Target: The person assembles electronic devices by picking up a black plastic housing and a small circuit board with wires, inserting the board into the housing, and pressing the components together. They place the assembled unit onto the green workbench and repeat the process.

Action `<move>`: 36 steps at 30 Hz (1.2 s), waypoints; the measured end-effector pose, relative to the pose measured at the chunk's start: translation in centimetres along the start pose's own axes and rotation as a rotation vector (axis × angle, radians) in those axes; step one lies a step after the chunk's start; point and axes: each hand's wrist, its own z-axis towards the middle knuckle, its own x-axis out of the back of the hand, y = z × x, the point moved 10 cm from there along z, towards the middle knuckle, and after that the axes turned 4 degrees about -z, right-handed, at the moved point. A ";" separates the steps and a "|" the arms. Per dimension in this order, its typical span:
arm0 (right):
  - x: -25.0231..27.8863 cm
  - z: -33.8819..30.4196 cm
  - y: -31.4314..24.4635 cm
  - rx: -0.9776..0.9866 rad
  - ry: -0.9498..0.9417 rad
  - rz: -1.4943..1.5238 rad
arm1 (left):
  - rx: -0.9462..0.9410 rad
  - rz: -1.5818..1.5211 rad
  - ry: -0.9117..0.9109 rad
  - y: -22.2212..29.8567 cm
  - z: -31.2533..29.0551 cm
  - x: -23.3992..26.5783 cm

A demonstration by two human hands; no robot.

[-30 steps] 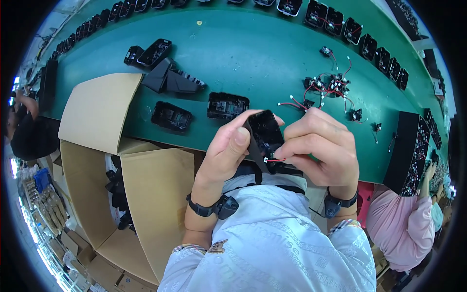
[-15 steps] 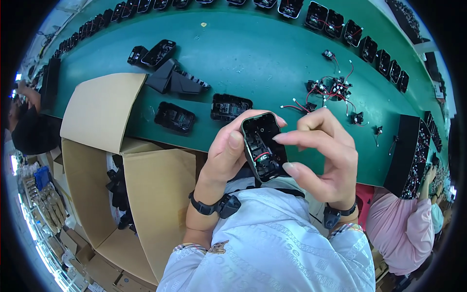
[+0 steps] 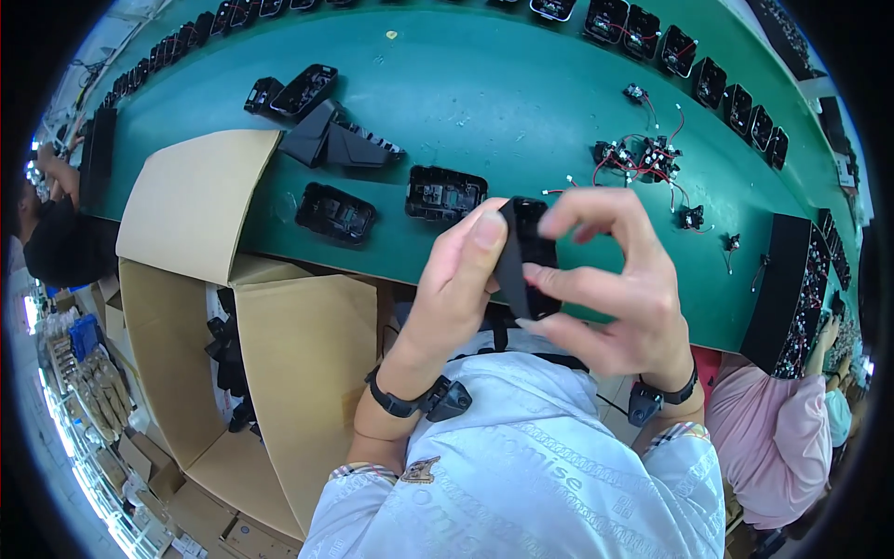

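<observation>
In front of my chest, a black plastic housing (image 3: 518, 270) is turned on edge, its hollow side facing right. My left hand (image 3: 456, 279) is closed round it, thumb lying on its upper outer face. My right hand (image 3: 619, 284) is at the hollow side with fingers bent and apart. One of its fingertips reaches into the opening, and the thumb is by the lower edge. The index finger is smeared by motion. The inside of the housing is mostly hidden. Beyond, two similar housings (image 3: 447, 194) lie on the green table (image 3: 503, 112).
An open cardboard box (image 3: 307, 391) with black parts inside stands at my left. Black casings (image 3: 349, 140) lie at far left of the table. Small wired modules (image 3: 652, 158) lie at right, near a black bin (image 3: 780, 289). Housings line the far edge. Other people sit on both sides.
The housing has turned from facing up toward me onto its edge, hollow side right. My left thumb has shifted up its outer face, and my right hand has moved closer in.
</observation>
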 end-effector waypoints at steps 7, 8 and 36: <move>0.3 -1.8 2.8 -0.122 0.084 0.211 | 0.036 0.046 -0.032 -0.1 1.6 -1.5; 0.3 -2.0 2.9 -0.150 0.091 0.228 | 0.019 0.017 -0.040 0.1 1.5 -1.6; -2.6 -2.9 3.7 -0.260 0.225 0.902 | 0.105 -0.231 -0.170 -1.0 -0.1 -1.7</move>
